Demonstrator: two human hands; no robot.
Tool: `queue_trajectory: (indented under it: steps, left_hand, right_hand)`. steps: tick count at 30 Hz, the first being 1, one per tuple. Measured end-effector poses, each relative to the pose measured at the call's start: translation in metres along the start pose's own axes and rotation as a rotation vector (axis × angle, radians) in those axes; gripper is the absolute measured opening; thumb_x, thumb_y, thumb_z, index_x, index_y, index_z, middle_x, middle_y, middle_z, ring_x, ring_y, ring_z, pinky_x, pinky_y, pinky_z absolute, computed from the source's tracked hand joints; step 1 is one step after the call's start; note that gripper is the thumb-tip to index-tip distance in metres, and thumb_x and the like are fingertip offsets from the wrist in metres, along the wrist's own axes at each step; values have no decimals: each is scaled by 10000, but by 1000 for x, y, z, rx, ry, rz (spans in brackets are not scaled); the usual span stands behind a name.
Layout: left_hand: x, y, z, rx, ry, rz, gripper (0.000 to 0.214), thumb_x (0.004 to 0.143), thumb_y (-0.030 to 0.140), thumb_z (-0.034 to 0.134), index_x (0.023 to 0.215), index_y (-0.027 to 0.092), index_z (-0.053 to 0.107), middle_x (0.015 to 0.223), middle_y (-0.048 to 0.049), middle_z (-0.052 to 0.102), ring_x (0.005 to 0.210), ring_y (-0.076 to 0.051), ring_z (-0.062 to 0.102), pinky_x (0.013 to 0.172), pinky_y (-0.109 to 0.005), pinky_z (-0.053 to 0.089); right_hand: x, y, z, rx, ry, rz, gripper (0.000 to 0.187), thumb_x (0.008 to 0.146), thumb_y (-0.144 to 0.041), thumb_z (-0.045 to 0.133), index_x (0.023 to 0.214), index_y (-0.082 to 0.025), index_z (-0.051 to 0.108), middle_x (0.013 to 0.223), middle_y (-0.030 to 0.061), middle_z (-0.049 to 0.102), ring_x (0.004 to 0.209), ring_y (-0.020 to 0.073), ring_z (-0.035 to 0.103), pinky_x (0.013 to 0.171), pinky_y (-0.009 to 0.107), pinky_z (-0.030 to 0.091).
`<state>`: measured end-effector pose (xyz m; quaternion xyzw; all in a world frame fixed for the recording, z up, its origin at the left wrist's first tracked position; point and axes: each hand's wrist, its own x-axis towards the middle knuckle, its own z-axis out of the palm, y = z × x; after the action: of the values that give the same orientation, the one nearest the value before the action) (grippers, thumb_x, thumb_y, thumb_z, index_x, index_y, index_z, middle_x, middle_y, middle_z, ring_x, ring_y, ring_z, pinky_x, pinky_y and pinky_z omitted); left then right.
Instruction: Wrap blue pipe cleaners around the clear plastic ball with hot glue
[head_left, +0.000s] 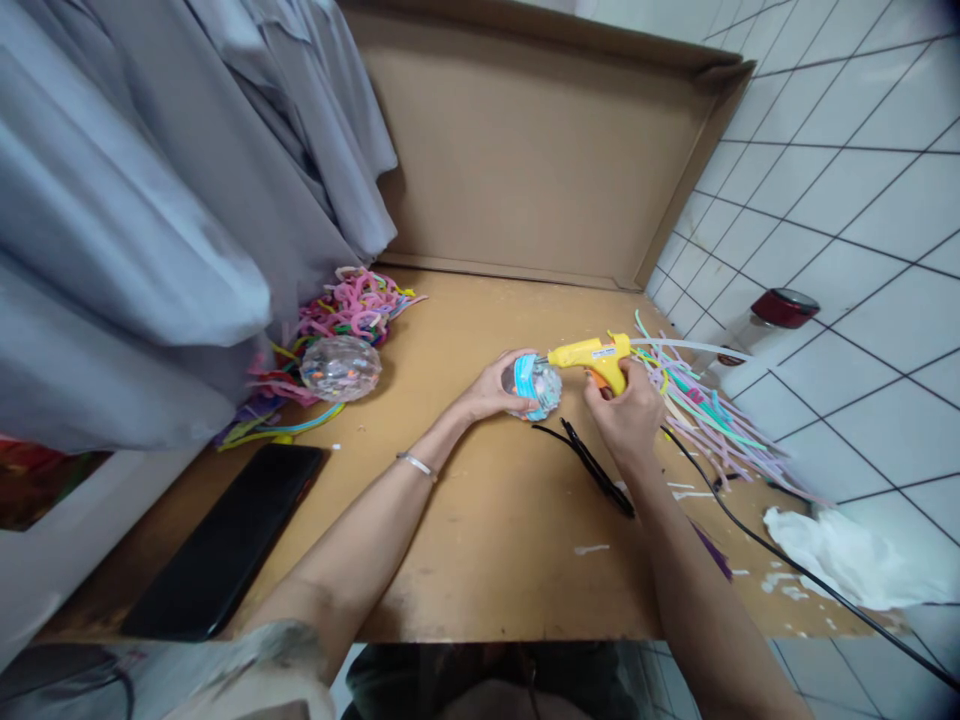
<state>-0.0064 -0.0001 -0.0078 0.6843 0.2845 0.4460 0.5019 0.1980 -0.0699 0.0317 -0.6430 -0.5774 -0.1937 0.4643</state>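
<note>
The person's right hand (630, 405) is wrapped round the handle of a yellow plastic glue gun (592, 353), fingers by its orange trigger. The gun's long axis runs across the table, nozzle leftward, straight at a round clear faceted container with a bright blue band (545, 390). That container sits in the grasp of the left hand (499, 390), curled about its far-left side; the nozzle meets its upper right edge, though I can't tell whether they touch. Just on the near side, black fuzzy strips (596, 465) lie between the forearms. Pastel fuzzy stems (712, 415) spread behind the gun, and a thin black cable (757, 540) trails beside the right forearm. Well to the left, a second clear faceted container (341, 367) rests against a pink tangled heap (360, 305), with a flat black phone (225, 540) nearer the edge.
</note>
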Motion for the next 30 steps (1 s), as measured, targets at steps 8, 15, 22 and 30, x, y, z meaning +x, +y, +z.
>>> queue_trajectory:
  steps: [8, 15, 22, 30]
  left_hand:
    - [0, 0, 0, 1, 9, -11, 897, 508, 312, 868, 1327, 179, 528, 1341, -124, 558, 1247, -308, 542, 1071, -445, 438]
    - [-1, -2, 0, -37, 9, -53, 947, 493, 314, 865, 1352, 166, 495, 1350, -129, 563, 1238, -310, 556, 1072, -455, 444]
    - [-1, -1, 0, -27, 15, -65, 952, 497, 329, 873, 1358, 176, 496, 1369, -130, 556, 1255, -318, 549, 1075, -461, 446]
    - [-1, 0, 0, -26, 14, -70, 961, 489, 315, 865, 1360, 158, 490, 1369, -142, 552, 1261, -321, 539, 1091, -463, 424]
  right_hand:
    - [5, 8, 3, 124, -10, 174, 353, 713, -462, 614, 926, -181, 597, 833, 62, 647, 763, 223, 579, 711, 360, 474]
    - [4, 23, 3, -98, -45, 142, 414, 796, -446, 573, 1084, -149, 569, 1062, 147, 573, 1004, 299, 557, 812, 410, 466]
    - [-2, 42, 17, -318, -302, 326, 454, 822, -414, 561, 1151, -105, 607, 1145, 171, 578, 1002, 303, 591, 783, 375, 461]
    - [-6, 53, 24, -454, -463, 360, 508, 881, -427, 492, 1210, -53, 591, 1193, 211, 586, 1047, 324, 597, 793, 378, 454]
